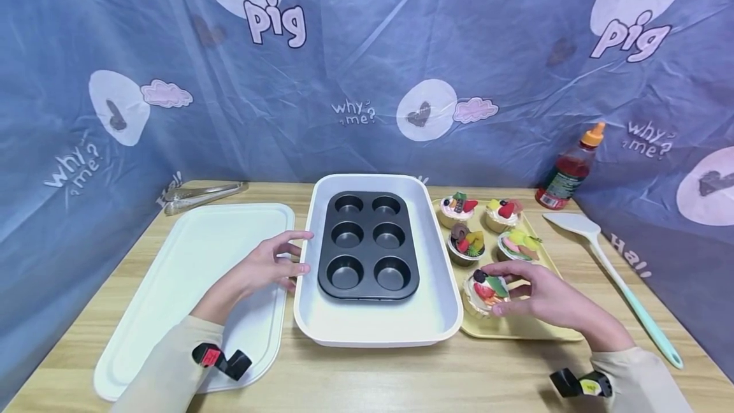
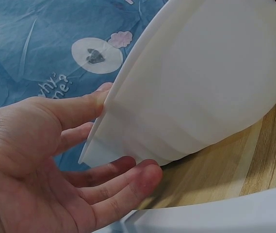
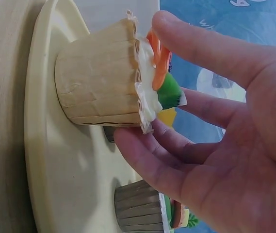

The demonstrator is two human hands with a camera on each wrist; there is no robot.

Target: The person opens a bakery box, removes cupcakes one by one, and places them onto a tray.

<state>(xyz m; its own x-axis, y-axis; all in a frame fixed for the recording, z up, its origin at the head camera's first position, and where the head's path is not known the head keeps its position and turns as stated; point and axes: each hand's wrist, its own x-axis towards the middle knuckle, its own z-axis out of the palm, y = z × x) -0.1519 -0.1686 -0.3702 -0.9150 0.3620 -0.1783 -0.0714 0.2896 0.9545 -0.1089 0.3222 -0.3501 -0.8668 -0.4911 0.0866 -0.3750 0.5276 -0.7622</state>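
My left hand (image 1: 267,263) grips the left rim of a deep white bin (image 1: 378,325). In the left wrist view its thumb side meets the rim (image 2: 109,102), with other fingers under the outer wall. A dark muffin tin (image 1: 369,244) with several cups lies in the bin. My right hand (image 1: 536,292) is around a fruit-topped cupcake (image 1: 478,295) at the near left of a yellow tray (image 1: 533,331). In the right wrist view one finger lies by the cupcake's tan wrapper (image 3: 99,77); the thumb is just above the frosting, fingers loosely spread.
Several other cupcakes (image 1: 466,247) stand on the yellow tray. A white tray (image 1: 201,279) lies at left, metal tongs (image 1: 203,196) behind it. At right are a spatula (image 1: 616,279) and a red sauce bottle (image 1: 564,174). A blue patterned cloth (image 1: 367,69) hangs behind.
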